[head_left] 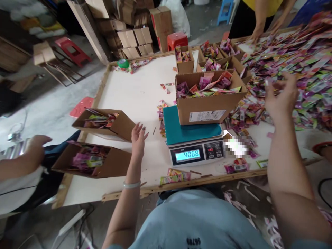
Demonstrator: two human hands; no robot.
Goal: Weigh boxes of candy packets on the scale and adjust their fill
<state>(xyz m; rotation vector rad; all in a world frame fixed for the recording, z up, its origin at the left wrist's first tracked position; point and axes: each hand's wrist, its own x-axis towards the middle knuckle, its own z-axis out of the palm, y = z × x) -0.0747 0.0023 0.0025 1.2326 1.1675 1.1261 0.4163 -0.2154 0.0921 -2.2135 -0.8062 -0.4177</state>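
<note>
A cardboard box (207, 103) full of colourful sachets stands on a digital scale (193, 143) with a teal platform; its display reads 4068. My left hand (138, 136) hovers open, fingers spread, above the white tabletop just left of the scale, beside an open carton (103, 123). My right hand (281, 95) is raised over the big heap of sachets (298, 62) at the right, fingers loosely curled; I see nothing in it.
Two open cartons of sachets, the nearer one (93, 160) at the table's left edge. More filled boxes (210, 55) behind the scale. A person's hand (36, 148) at the left, another person (259, 20) at the far side. Loose sachets (175, 175) by the wooden rim.
</note>
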